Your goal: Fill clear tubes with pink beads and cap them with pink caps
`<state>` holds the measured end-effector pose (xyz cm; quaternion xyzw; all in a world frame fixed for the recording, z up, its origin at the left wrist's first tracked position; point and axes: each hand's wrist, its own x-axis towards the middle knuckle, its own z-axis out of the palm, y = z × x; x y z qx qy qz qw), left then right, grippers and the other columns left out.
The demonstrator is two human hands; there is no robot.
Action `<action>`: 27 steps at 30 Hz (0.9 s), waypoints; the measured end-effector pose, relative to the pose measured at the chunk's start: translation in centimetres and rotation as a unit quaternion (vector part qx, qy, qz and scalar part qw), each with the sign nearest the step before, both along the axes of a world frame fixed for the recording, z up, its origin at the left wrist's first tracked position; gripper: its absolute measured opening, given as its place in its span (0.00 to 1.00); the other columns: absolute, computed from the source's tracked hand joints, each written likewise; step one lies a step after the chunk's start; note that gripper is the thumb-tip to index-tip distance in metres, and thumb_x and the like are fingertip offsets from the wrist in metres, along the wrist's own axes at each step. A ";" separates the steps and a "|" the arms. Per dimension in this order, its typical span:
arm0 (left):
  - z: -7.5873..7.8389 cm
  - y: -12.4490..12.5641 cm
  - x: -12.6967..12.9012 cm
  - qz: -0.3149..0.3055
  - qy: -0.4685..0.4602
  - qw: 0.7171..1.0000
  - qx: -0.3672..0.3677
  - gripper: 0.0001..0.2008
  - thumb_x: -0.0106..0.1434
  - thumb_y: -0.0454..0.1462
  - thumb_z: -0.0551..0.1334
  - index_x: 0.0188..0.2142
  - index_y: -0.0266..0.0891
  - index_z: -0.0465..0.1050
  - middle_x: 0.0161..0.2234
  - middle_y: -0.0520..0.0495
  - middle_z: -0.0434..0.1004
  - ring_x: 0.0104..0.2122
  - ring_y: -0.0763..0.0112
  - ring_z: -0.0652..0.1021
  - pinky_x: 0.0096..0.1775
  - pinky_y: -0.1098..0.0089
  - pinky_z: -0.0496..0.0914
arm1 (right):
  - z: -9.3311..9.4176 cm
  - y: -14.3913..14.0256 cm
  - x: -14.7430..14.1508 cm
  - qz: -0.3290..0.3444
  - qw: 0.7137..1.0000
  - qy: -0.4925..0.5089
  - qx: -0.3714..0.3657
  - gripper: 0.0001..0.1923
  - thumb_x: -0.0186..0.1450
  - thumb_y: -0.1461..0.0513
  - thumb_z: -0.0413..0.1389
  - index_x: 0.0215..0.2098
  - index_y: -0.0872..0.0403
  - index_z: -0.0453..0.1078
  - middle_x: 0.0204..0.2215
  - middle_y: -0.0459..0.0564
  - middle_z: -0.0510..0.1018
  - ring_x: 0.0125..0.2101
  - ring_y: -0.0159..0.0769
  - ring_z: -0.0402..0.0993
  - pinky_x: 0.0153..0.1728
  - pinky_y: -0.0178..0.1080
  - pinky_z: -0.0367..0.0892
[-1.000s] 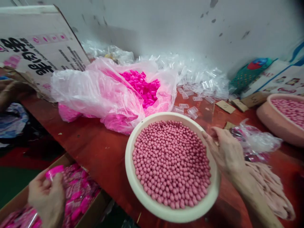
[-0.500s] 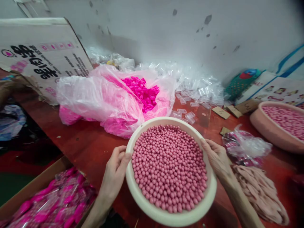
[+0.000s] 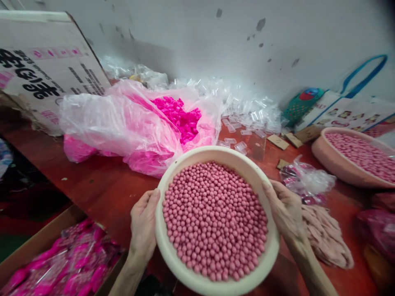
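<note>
A round cream basin (image 3: pixel 169 266), filled with small pink balls (image 3: pixel 216 218), is held at the front edge of the red table. My left hand (image 3: pixel 145 222) grips its left side, thumb up against the rim and fingers around the outer wall. On the opposite side my right hand (image 3: pixel 285 209) clasps the rim, its thumb at the edge. Whether the basin's base touches the table is hidden. Just behind it lies a clear plastic bag (image 3: pixel 123 119) with bright pink plastic pieces (image 3: pixel 182 117) showing in its opening.
Clear plastic cases (image 3: pixel 247 107) are heaped along the wall. At right stand a pink basin (image 3: pixel 330 160) of pink pieces, a small plastic bag (image 3: pixel 308 181) and a crumpled cloth (image 3: pixel 327 234). A cardboard box (image 3: pixel 40 230) of packed pink items sits lower left; a printed carton (image 3: pixel 52 70) stands behind.
The view has turned slightly right, so the background sits further left. Both hands keep hold of the basin, which appears a little nearer and its near rim lower in the picture.
</note>
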<state>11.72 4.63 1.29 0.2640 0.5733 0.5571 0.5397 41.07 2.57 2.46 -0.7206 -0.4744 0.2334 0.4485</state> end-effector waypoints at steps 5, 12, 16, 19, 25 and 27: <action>-0.4 0.0 -0.1 0.013 -0.001 1.000 -0.003 0.11 0.55 0.44 0.65 0.29 0.38 0.69 0.22 0.56 0.70 0.22 0.76 0.69 0.25 0.76 0.66 | 0.6 -1.1 -0.6 -0.043 0.999 -0.009 0.006 0.18 0.63 0.50 0.52 0.45 0.50 0.71 0.37 0.48 0.78 0.35 0.39 0.73 0.37 0.39 0.67; -0.1 1.0 0.3 -0.007 0.018 1.000 -0.012 0.11 0.55 0.43 0.65 0.30 0.37 0.70 0.24 0.55 0.73 0.23 0.75 0.71 0.27 0.75 0.67 | -0.2 0.1 0.2 -0.012 0.999 0.038 -0.019 0.20 0.62 0.49 0.53 0.44 0.53 0.72 0.35 0.50 0.78 0.35 0.42 0.73 0.33 0.40 0.68; 0.5 1.5 0.4 -0.039 0.008 0.998 -0.038 0.11 0.55 0.43 0.65 0.32 0.37 0.71 0.25 0.54 0.75 0.23 0.73 0.72 0.27 0.73 0.67 | -1.1 0.3 0.4 -0.007 0.995 0.091 -0.044 0.20 0.62 0.50 0.53 0.44 0.55 0.72 0.33 0.50 0.79 0.32 0.41 0.74 0.30 0.38 0.68; 0.8 1.7 0.2 -0.036 0.014 0.997 -0.073 0.11 0.53 0.42 0.66 0.31 0.38 0.71 0.25 0.54 0.75 0.22 0.72 0.73 0.26 0.73 0.68 | -1.4 -0.2 0.0 0.003 0.987 0.142 -0.076 0.22 0.62 0.49 0.52 0.46 0.56 0.71 0.33 0.51 0.79 0.32 0.43 0.74 0.28 0.39 0.69; 1.2 2.0 -0.1 -0.020 0.065 0.990 -0.121 0.13 0.48 0.44 0.68 0.29 0.39 0.71 0.22 0.54 0.75 0.20 0.70 0.72 0.22 0.72 0.67 | -1.5 0.0 0.0 0.018 0.990 0.128 -0.063 0.22 0.64 0.50 0.49 0.47 0.55 0.71 0.34 0.53 0.79 0.38 0.47 0.73 0.31 0.41 0.70; 1.1 2.3 -0.2 -0.029 0.088 0.988 -0.124 0.14 0.47 0.46 0.68 0.27 0.39 0.70 0.21 0.54 0.74 0.19 0.70 0.72 0.22 0.72 0.67 | -1.6 0.3 0.3 0.033 0.990 0.113 -0.074 0.22 0.64 0.50 0.49 0.46 0.55 0.71 0.30 0.52 0.78 0.34 0.46 0.73 0.29 0.40 0.69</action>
